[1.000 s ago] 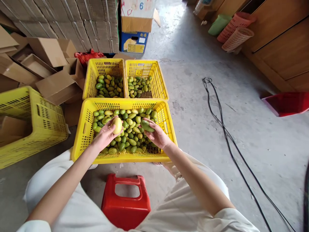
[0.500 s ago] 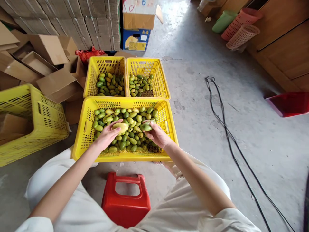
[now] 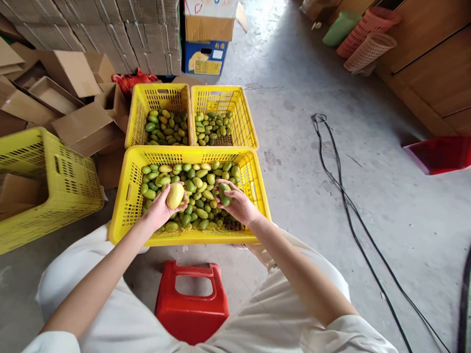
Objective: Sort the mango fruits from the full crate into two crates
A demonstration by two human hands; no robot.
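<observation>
A large yellow crate full of small green and yellow mangoes stands on the floor in front of me. My left hand is closed around a yellow mango above the crate's left half. My right hand grips a green mango above the crate's right half. Both fruits are held upright, a little above the pile.
Two smaller yellow crates with mangoes stand behind the big one. Another yellow crate sits at left among cardboard boxes. A red stool is between my knees. A black cable runs across the floor at right, near a red tray.
Both hands have turned their mangoes: each fruit lay sideways half a second ago and now stands more upright. The hands stayed over the big crate.
</observation>
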